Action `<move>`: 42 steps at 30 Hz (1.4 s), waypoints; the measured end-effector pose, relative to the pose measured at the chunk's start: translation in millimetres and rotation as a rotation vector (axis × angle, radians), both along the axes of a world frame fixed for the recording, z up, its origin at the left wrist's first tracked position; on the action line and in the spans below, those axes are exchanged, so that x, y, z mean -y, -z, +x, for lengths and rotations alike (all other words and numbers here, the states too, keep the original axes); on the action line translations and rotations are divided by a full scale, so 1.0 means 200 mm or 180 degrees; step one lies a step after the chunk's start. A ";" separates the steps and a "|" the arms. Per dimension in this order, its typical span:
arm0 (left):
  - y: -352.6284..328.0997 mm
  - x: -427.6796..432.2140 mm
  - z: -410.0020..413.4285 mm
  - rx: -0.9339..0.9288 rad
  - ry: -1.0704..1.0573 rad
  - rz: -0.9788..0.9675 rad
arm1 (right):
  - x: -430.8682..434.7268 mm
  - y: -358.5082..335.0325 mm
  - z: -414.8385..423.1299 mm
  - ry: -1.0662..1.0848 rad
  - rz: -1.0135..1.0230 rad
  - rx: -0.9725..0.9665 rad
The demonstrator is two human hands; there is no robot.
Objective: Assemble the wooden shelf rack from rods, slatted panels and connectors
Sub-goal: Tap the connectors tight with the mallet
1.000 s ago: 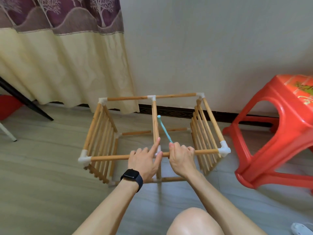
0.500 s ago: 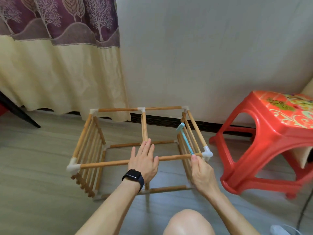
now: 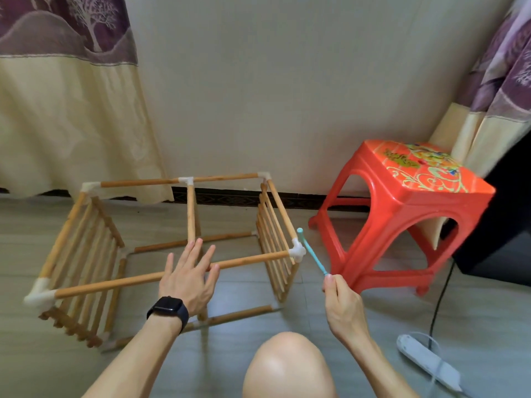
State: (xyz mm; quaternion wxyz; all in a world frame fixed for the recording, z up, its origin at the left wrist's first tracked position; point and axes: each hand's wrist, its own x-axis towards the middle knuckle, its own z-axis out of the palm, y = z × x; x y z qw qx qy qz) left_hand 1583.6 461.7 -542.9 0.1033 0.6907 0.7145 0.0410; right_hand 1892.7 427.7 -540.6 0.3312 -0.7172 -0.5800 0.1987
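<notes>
Evidently at the seating stage, the head view has the wooden rack [image 3: 189, 214] standing on the floor beside a red plastic stool [image 3: 402, 208]. The left hand [image 3: 186, 278] lies flat, fingers spread and straight, on the front top rod [image 3: 109, 284]. The right hand [image 3: 342, 300] pinches the low end of a small teal hammer [image 3: 313, 254]. Its handle slants up and to the left, with the head just beside the white corner connector [image 3: 297, 251], so the right hand is the nearer one. The palm hides the rod's middle joint, and the right slatted panel [image 3: 275, 239] blurs towards its foot.
</notes>
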 end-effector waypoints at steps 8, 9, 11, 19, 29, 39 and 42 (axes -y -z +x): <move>-0.04 -0.01 0.05 0.0088 -0.0364 -0.0190 | 0.08 0.08 0.00 -0.0003 -0.0345 0.0555; -0.05 -0.01 0.06 0.0066 -0.0405 -0.0185 | 0.08 0.08 0.00 -0.0025 -0.0343 0.0642; -0.04 -0.02 0.08 -0.0008 -0.0470 -0.0147 | 0.08 0.07 0.02 -0.0123 -0.0398 0.0771; 0.03 -0.02 0.09 0.0003 -0.0631 0.0033 | 0.05 -0.24 0.07 -0.0183 0.0143 0.0812; 0.03 -0.01 0.09 -0.0013 -0.0609 0.0031 | 0.07 -0.14 0.06 -0.0280 -0.0565 0.0732; 0.03 -0.01 0.09 -0.0092 -0.0602 0.0089 | 0.05 -0.17 0.02 -0.0115 0.0274 0.0272; 0.03 -0.01 0.09 -0.0051 -0.0608 0.0096 | 0.06 -0.15 0.01 -0.0251 0.0380 0.0285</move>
